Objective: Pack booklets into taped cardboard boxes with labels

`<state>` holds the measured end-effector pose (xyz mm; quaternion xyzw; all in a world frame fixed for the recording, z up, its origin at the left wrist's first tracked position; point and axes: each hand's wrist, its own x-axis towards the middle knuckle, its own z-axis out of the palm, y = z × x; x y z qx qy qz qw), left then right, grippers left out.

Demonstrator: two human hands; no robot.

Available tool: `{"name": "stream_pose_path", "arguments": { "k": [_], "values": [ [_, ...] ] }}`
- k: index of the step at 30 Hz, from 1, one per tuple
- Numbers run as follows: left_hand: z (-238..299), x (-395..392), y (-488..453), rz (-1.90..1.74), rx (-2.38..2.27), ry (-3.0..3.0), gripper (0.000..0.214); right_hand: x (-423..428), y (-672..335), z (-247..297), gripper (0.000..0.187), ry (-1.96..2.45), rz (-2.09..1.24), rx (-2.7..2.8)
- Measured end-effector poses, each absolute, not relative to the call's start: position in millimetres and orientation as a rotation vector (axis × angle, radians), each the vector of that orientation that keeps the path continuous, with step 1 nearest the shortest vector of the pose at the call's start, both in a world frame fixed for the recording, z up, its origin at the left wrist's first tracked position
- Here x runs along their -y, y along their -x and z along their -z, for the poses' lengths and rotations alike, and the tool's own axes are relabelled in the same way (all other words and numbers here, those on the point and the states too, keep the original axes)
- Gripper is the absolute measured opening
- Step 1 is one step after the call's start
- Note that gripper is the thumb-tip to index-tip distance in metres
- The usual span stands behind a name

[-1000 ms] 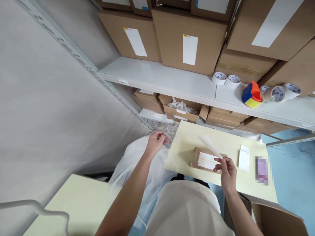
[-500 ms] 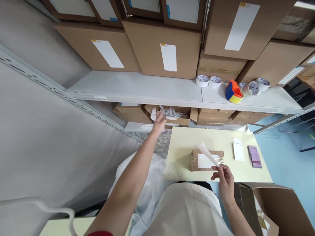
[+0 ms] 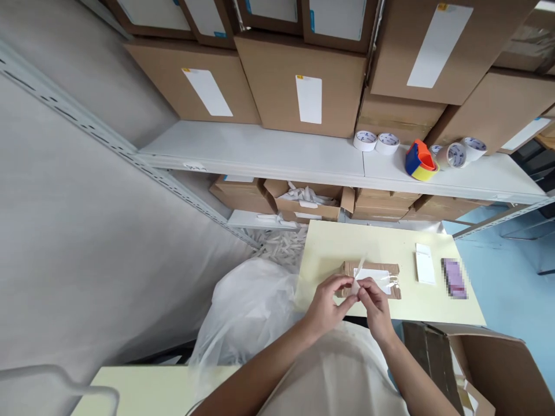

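Both hands meet over a small taped cardboard box (image 3: 381,267) on the pale yellow table. Between their fingertips is a thin white paper strip (image 3: 355,286), its upper end sticking up. My left hand (image 3: 326,304) pinches the strip from the left, thumb and forefinger pressed together. From the other side my right hand (image 3: 376,307) also grips it, close to the left fingertips. A white label (image 3: 379,279) lies on top of the box, partly covered by the hands and the strip. Shiny clear tape shows at the box's right end.
An open carton (image 3: 309,211) of white strips stands on the lower shelf, with more strips (image 3: 281,245) heaped below. Tape rolls (image 3: 365,140) and a tape dispenser (image 3: 420,160) line the upper shelf (image 3: 260,147). White cards (image 3: 425,264) lie on the table; an open carton (image 3: 498,364) stands lower right.
My left hand has come back from the open carton on the shelf to the paper strip. My right hand has moved left with the strip, and both hands now hold it.
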<state>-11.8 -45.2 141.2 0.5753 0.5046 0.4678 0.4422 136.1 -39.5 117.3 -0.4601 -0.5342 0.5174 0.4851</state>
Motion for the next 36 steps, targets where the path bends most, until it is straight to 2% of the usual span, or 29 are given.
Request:
{"name": "stream_pose_path", "arguments": {
  "k": [3, 8, 13, 24, 32, 36],
  "values": [
    [-135.5, 43.9, 10.9, -1.185, -1.217, -1.240, 0.024, 45.3, -145.4, -114.6, 0.034, 1.099, -1.214, 1.457],
    [-130.1, 31.4, 2.2, -1.109, -1.077, -0.794, 0.040, 47.8, -176.3, -109.9, 0.040, 1.441, -0.877, 1.351],
    [-123.0, 20.9, -10.5, -1.016, -1.051, -0.569, 0.039, 36.0, -212.8, -106.1, 0.037, 1.508, -1.167, 1.143],
    [-83.2, 42.1, -46.4, -0.861, -1.455, -0.685, 0.041, 39.7, -249.1, -90.9, 0.026, 1.521, -1.293, 0.954],
    [-58.5, 29.1, -55.9, -0.961, -1.638, -0.545, 0.041, 10.4, -266.1, -62.0, 0.040, 1.609, -1.509, 1.001],
    [-42.4, 15.9, -53.8, -0.956, -1.763, -0.590, 0.037, -2.2, -266.1, -49.7, 0.045, 1.692, -1.480, 1.189]
  ]
}}
